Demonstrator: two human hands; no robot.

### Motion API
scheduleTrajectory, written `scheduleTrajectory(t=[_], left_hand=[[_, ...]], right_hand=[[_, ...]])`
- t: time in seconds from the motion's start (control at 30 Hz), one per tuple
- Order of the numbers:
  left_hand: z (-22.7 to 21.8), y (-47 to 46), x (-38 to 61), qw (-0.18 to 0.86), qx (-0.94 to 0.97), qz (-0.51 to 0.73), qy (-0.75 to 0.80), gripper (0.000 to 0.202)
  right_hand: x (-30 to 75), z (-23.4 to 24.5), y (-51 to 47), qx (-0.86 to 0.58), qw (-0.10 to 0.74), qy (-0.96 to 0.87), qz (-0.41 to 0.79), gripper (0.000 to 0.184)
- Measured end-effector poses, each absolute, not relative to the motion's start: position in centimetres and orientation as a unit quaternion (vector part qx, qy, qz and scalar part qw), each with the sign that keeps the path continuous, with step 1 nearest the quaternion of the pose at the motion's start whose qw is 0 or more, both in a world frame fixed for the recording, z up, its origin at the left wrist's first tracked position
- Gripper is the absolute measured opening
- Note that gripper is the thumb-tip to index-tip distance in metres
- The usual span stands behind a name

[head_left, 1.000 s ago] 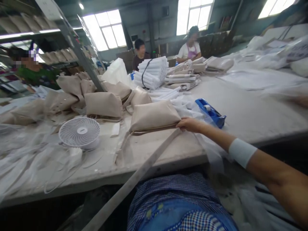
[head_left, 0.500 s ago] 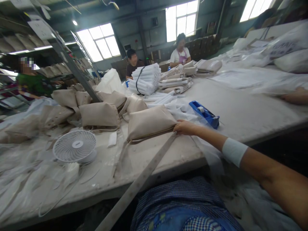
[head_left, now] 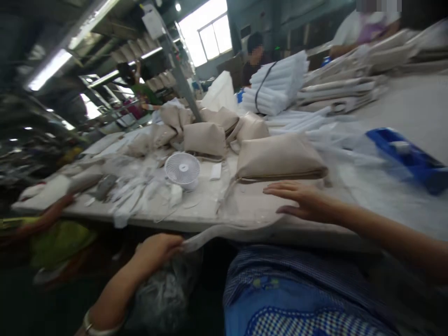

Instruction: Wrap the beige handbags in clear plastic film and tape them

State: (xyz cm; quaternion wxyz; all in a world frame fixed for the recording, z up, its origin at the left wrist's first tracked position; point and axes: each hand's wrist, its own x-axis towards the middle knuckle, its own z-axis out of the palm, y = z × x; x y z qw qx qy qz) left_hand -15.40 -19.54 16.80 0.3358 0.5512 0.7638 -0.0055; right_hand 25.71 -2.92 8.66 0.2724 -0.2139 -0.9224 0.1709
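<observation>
**Beige bag [head_left: 280, 158] hemmed in near table's [head_left: 420, 100] front edge**

The bag is flanked by a white fan [head_left: 182, 169] and a blue tape dispenser [head_left: 408, 158], and backed by piled bags [head_left: 205, 139] and bundled rolls [head_left: 276, 86]. Along the front edge a strap [head_left: 217, 231] is held in the grip of the left hand [head_left: 156, 254]; the right hand's [head_left: 304, 200] is loosely spread before exposed tabletop.

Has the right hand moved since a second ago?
Yes: judged against the beige bag, the right hand has left its right corner, shifting left and nearer the camera.
</observation>
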Motion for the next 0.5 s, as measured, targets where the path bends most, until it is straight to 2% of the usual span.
scheduleTrajectory(t=[0.1, 0.17, 0.23, 0.33, 0.43, 0.5], left_hand=[[19.5, -17.8, -13.8, 0.113, 0.741, -0.085, 0.656, 0.016], [21.5, -16.2, -12.0, 0.027, 0.813, -0.088, 0.575, 0.024], [22.8, -14.4, -10.3, -0.029, 0.863, -0.072, 0.499, 0.025], [22.8, -11.6, -8.6, -0.095, 0.906, 0.002, 0.413, 0.026], [19.8, -9.3, -7.1, -0.147, 0.867, 0.175, 0.443, 0.028], [16.6, -8.4, -5.7, -0.116, 0.786, 0.328, 0.511, 0.038]], right_hand=[[20.2, 8.9, -4.9, -0.139, 0.247, -0.930, 0.233, 0.071], [17.6, 8.9, -6.3, -0.130, 0.241, -0.920, 0.279, 0.078], [16.0, 9.0, -7.5, -0.148, 0.232, -0.898, 0.344, 0.066], [15.1, 9.1, -9.1, -0.213, 0.222, -0.843, 0.441, 0.032], [15.3, 8.4, -9.9, -0.304, 0.261, -0.787, 0.470, 0.030], [15.7, 7.4, -10.0, -0.352, 0.294, -0.761, 0.460, 0.030]])
